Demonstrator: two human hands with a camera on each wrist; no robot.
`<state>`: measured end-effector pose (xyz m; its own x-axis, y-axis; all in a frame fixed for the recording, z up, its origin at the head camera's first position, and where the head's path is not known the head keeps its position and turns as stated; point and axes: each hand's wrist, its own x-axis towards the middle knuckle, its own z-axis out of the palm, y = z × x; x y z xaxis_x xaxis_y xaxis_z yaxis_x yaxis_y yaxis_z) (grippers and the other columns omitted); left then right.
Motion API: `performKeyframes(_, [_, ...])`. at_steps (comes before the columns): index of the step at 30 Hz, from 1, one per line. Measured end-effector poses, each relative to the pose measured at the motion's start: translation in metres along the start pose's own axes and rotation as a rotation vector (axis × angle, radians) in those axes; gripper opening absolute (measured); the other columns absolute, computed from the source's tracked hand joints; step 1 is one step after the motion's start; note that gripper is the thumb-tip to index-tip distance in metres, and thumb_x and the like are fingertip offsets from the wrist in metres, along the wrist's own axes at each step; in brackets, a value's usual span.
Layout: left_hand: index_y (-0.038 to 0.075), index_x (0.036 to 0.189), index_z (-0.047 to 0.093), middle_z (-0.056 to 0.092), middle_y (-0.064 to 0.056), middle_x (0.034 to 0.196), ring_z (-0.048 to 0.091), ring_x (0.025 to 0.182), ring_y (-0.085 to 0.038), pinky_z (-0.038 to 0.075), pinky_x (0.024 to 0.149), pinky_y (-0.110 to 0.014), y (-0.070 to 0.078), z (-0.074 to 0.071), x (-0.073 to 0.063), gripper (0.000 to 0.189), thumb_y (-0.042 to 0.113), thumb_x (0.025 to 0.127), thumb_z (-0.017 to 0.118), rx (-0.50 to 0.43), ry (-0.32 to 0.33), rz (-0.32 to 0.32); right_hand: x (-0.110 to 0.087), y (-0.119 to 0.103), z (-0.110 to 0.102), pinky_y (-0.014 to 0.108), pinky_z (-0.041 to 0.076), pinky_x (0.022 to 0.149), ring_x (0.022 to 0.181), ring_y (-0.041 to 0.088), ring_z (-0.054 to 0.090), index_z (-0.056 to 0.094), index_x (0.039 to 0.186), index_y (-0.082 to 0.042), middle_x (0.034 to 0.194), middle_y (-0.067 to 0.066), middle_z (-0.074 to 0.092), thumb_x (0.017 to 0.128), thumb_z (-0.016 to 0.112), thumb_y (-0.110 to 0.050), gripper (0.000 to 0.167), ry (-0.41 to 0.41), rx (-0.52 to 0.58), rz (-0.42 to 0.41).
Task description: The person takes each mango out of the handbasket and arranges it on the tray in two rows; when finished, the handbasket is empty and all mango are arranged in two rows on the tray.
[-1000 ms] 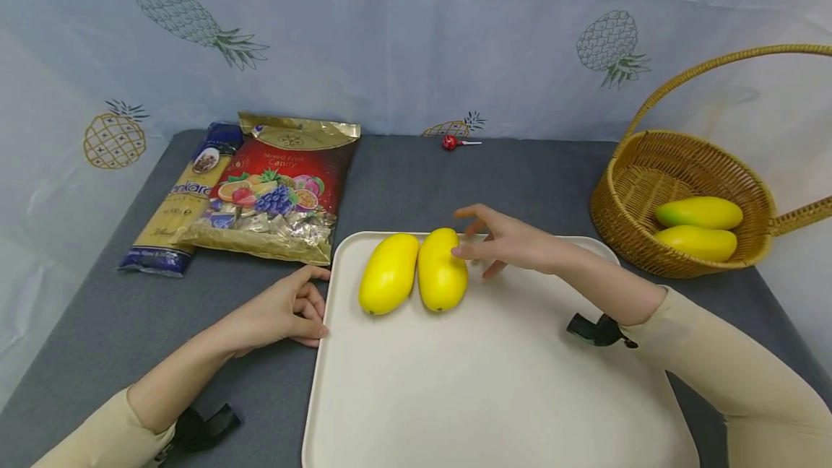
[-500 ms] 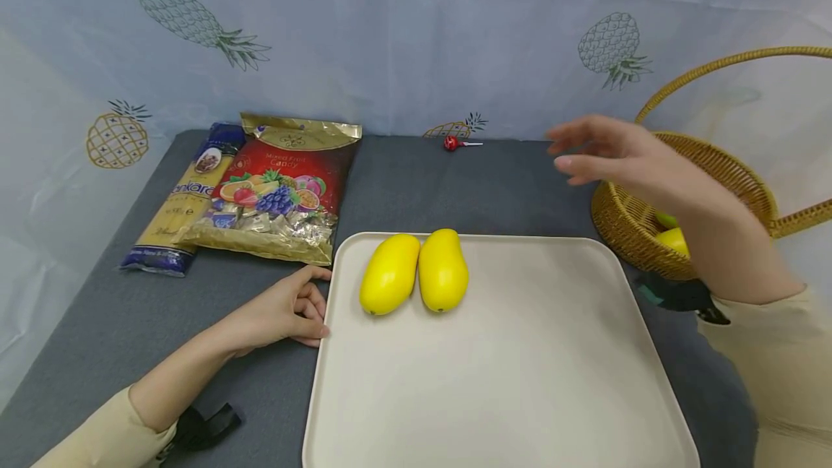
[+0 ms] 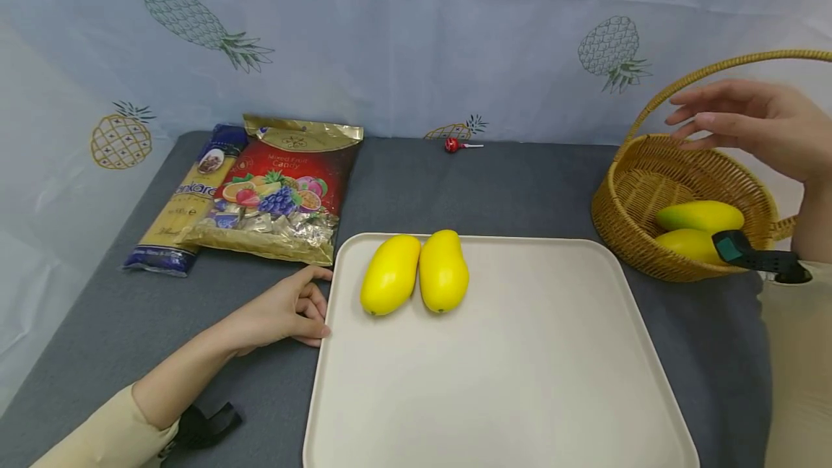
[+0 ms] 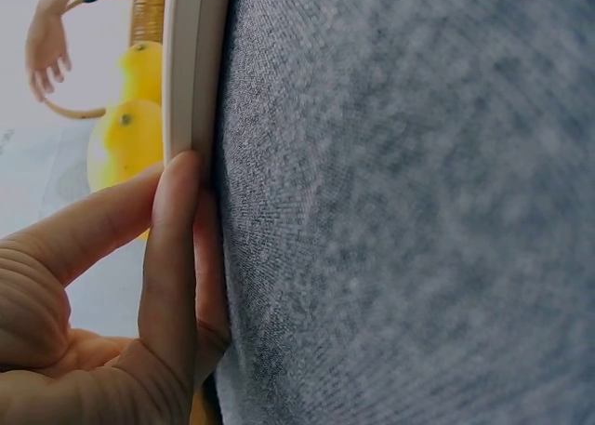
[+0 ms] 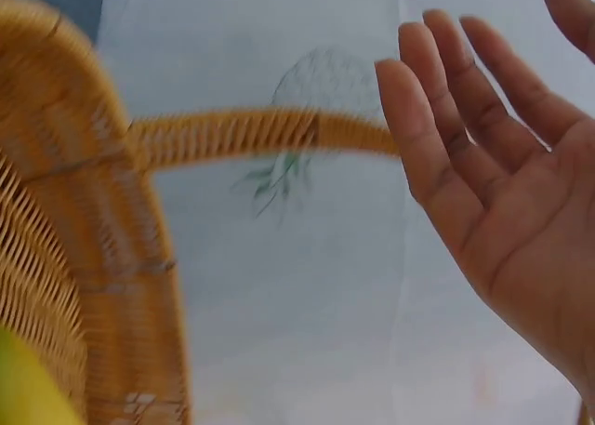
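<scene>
At the left edge of the beige tray (image 3: 520, 352), my left hand (image 3: 286, 313) holds the rim between thumb and fingers; the left wrist view shows its fingertips (image 4: 177, 179) right against the tray's side. Two yellow mangoes (image 3: 390, 274) lie side by side in the tray's far left corner. My right hand (image 3: 757, 121) hovers over the wicker basket (image 3: 614, 215), holding nothing, its fingers relaxed and apart from the handle. Inside the basket are a yellow-green mango (image 3: 702, 215) and a yellow mango (image 3: 689, 244), the latter partly hidden by the wrist strap.
A red bag of mixed fruit candy (image 3: 279, 193) overlaps a pasta packet (image 3: 178, 211) at the back left. Near the table's far edge lies a red lollipop (image 3: 453, 144). The basket's tall handle (image 3: 676, 89) arches above the back right.
My right hand has left the mangoes on the tray and swung right, up over the basket. The left hand stays at the tray edge.
</scene>
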<state>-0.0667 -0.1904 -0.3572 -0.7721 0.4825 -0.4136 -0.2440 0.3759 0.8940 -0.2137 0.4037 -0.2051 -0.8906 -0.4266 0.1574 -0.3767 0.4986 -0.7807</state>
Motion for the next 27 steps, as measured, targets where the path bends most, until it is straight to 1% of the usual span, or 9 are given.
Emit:
performKeyframes(7, [-0.005, 0.148, 0.017, 0.054, -0.018, 0.098, 0.066, 0.076, -0.016, 0.063, 0.071, -0.032, 0.001, 0.0, 0.0, 0.088, 0.004, 0.083, 0.076, 0.001, 0.0, -0.005, -0.01, 0.048, -0.017, 0.013, 0.055, 0.069, 0.088, -0.004, 0.066, 0.056, 0.132, -0.026, 0.103, -0.026, 0.066, 0.103, 0.048, -0.013, 0.032, -0.081, -0.192, 0.324])
performKeyframes(14, [-0.005, 0.148, 0.017, 0.054, -0.018, 0.098, 0.066, 0.076, -0.015, 0.063, 0.071, -0.032, 0.001, 0.002, 0.0, 0.088, 0.004, 0.083, 0.076, -0.006, -0.001, -0.004, -0.02, 0.093, -0.036, 0.013, 0.055, 0.071, 0.086, -0.01, 0.063, 0.048, 0.11, -0.053, 0.097, -0.039, 0.058, 0.106, 0.041, -0.031, 0.024, -0.216, -0.271, 0.519])
performKeyframes(17, [-0.005, 0.148, 0.017, 0.054, -0.018, 0.098, 0.065, 0.076, -0.015, 0.063, 0.071, -0.032, 0.001, 0.002, 0.0, 0.088, 0.004, 0.083, 0.076, -0.005, 0.0, -0.003, -0.025, 0.108, -0.041, 0.014, 0.054, 0.074, 0.087, -0.017, 0.058, 0.047, 0.119, -0.051, 0.097, -0.044, 0.051, 0.106, 0.043, -0.034, 0.022, -0.286, -0.295, 0.577])
performKeyframes(19, [-0.005, 0.147, 0.017, 0.054, -0.018, 0.098, 0.066, 0.076, -0.016, 0.063, 0.071, -0.032, 0.001, 0.001, 0.0, 0.088, 0.004, 0.083, 0.076, 0.0, 0.003, -0.006, -0.026, 0.115, -0.043, 0.015, 0.053, 0.075, 0.087, -0.021, 0.053, 0.044, 0.137, -0.039, 0.097, -0.046, 0.045, 0.104, 0.047, -0.037, 0.034, -0.321, -0.332, 0.612])
performKeyframes(21, [-0.005, 0.147, 0.017, 0.054, -0.018, 0.097, 0.065, 0.076, -0.016, 0.063, 0.071, -0.032, 0.001, 0.001, 0.0, 0.088, 0.004, 0.083, 0.076, 0.006, 0.004, -0.005, -0.027, 0.117, -0.043, 0.027, 0.057, 0.081, 0.088, -0.02, 0.052, 0.035, 0.151, -0.015, 0.105, -0.037, 0.053, 0.103, 0.049, -0.038, 0.055, -0.342, -0.36, 0.622])
performKeyframes(22, [-0.005, 0.147, 0.017, 0.054, -0.018, 0.097, 0.065, 0.076, -0.017, 0.063, 0.071, -0.033, 0.001, 0.001, 0.0, 0.088, 0.004, 0.083, 0.076, 0.008, 0.003, -0.004, -0.027, 0.118, -0.043, 0.033, 0.058, 0.083, 0.089, -0.017, 0.054, 0.033, 0.152, -0.011, 0.112, -0.027, 0.061, 0.103, 0.049, -0.038, 0.058, -0.349, -0.376, 0.626])
performKeyframes(24, [-0.005, 0.147, 0.017, 0.054, -0.018, 0.097, 0.065, 0.076, -0.017, 0.063, 0.071, -0.032, 0.0, 0.0, 0.001, 0.088, 0.004, 0.083, 0.076, 0.01, 0.004, -0.006, -0.025, 0.118, -0.043, 0.046, 0.056, 0.086, 0.094, -0.009, 0.057, 0.023, 0.151, 0.009, 0.131, 0.002, 0.063, 0.103, 0.047, -0.039, 0.071, -0.385, -0.395, 0.631])
performKeyframes(25, [-0.005, 0.147, 0.017, 0.054, -0.018, 0.097, 0.065, 0.076, -0.017, 0.063, 0.071, -0.032, 0.0, 0.0, 0.001, 0.088, 0.005, 0.083, 0.077, 0.01, 0.004, -0.006, -0.025, 0.118, -0.042, 0.051, 0.055, 0.087, 0.094, -0.008, 0.058, 0.022, 0.15, 0.012, 0.138, 0.018, 0.057, 0.104, 0.047, -0.037, 0.072, -0.402, -0.389, 0.631])
performKeyframes(27, [-0.004, 0.148, 0.017, 0.054, -0.018, 0.098, 0.065, 0.077, -0.017, 0.063, 0.071, -0.032, 0.0, 0.001, 0.001, 0.088, 0.005, 0.083, 0.077, 0.008, 0.004, -0.006, -0.023, 0.119, -0.043, 0.051, 0.055, 0.088, 0.095, -0.005, 0.059, 0.028, 0.154, -0.007, 0.138, 0.019, 0.056, 0.104, 0.047, -0.032, 0.059, -0.443, -0.326, 0.658])
